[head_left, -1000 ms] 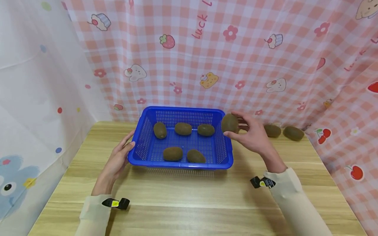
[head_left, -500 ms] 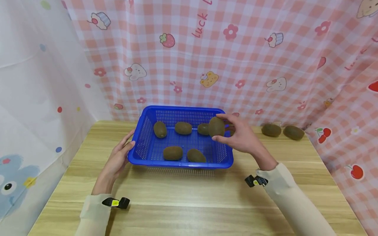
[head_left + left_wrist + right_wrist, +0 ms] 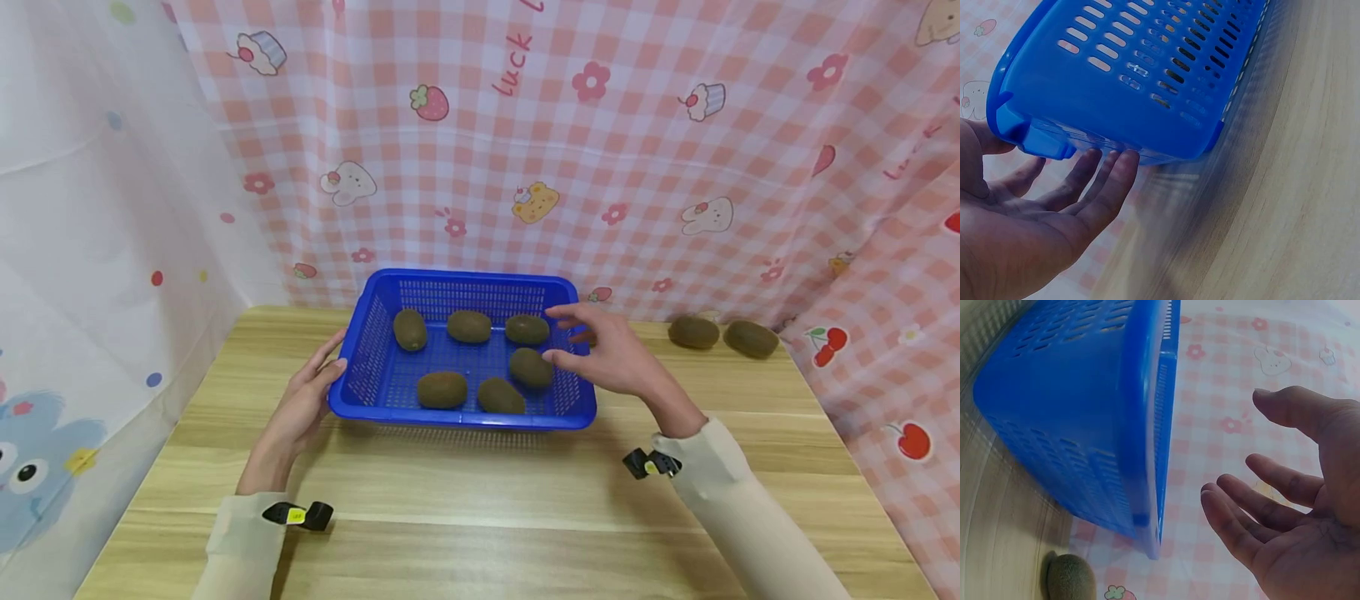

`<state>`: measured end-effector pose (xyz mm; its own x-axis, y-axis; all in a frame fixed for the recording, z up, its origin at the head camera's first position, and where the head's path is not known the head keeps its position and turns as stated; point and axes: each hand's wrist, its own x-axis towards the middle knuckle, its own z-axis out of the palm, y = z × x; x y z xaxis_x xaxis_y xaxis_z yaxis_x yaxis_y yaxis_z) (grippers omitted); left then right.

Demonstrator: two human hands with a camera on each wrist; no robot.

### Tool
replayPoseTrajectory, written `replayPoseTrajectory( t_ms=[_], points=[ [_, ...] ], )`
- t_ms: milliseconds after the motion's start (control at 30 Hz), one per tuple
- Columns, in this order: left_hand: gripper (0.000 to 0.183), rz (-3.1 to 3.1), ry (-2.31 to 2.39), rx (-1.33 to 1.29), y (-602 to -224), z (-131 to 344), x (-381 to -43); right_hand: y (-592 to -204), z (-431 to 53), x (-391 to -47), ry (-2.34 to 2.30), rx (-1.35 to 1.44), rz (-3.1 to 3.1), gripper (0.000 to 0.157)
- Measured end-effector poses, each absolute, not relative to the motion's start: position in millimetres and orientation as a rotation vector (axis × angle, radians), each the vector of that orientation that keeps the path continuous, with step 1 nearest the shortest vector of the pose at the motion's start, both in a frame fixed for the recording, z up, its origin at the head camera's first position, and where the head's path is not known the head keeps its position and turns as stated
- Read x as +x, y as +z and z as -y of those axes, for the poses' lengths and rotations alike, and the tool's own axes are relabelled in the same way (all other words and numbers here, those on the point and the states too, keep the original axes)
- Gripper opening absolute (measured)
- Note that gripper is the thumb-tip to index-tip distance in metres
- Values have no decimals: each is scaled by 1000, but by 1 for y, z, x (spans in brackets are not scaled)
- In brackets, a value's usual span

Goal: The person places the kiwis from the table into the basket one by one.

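Note:
A blue plastic basket [image 3: 462,419] with slotted walls stands on the table, holding several brown kiwis, with one kiwi [image 3: 531,368] near its right wall. On the basket's left side my left hand [image 3: 298,406] grips it, thumb at the rim and fingers against the outer wall; the left wrist view shows those fingertips touching the basket's end [image 3: 1116,106]. Over the right rim hovers my right hand [image 3: 611,354], fingers spread and nothing held. In the right wrist view the right palm [image 3: 1310,544] is bare, apart from the basket wall [image 3: 1066,406].
Two more kiwis, a nearer-in one [image 3: 693,332] and an outer one [image 3: 752,339], lie at the table's back right against the checked cloth [image 3: 480,167]. White patterned cloth [image 3: 112,208] hangs at left. The wooden table [image 3: 450,533] extends in front of the basket.
My right hand has carried a kiwi leftward over the right rim and let it go inside the basket. The left hand has stayed on the basket's side.

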<state>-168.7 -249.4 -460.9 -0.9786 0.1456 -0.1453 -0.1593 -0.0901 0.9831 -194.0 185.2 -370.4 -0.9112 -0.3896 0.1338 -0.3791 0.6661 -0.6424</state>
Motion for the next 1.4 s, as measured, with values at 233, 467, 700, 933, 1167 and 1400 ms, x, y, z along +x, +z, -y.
replayPoseTrajectory(
  t_ms=[233,467,700,933,1167,1400],
  points=[
    [62,-1988,2159,-20,-461,250,-168,-371,-197,-195,-1141,-613,-2876,63],
    [62,-1974,2170,-14,-460,249,-168,-377,-213,-196,-1133,-551,-2955,81],
    [62,-1990,2158,-16,-461,248,-168,-383,-229,-198,-1035,-425,-3031,95],
    [63,-2006,2142,-12,-460,249,-168,-393,-247,-203,-899,-438,-3131,100],
    [63,-1990,2153,-19,-461,249,-168,-402,-264,-209,-824,-388,-3202,105],
    [63,-2006,2140,-18,-461,249,-168,-407,-280,-212,-769,-297,-3227,107]
  ],
)
